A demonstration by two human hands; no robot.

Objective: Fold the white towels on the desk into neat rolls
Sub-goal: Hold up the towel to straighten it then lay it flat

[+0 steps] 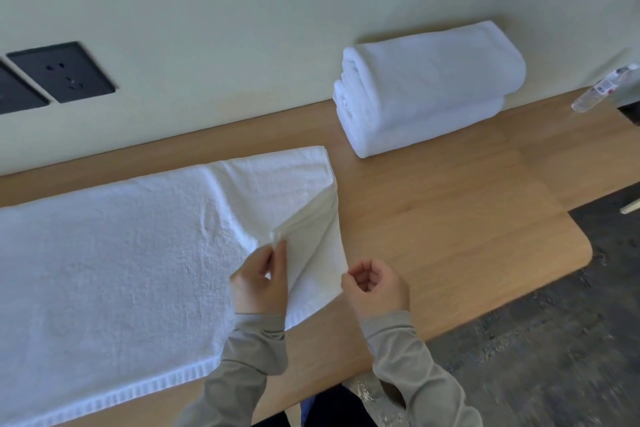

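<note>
Towel [121, 253] flat on tabletop [450, 218], long axis running left from both hands. Left hand [259, 282] fingers pinch the folded-over right corner; right hand [375, 282] curled at same edge, grip unclear.

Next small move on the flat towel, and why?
Probably lay the lifted corner down and press it flat: the left hand pinches the right corner of the flat towel, folded over but raised off the cloth; the right hand sits curled at its edge.
</note>
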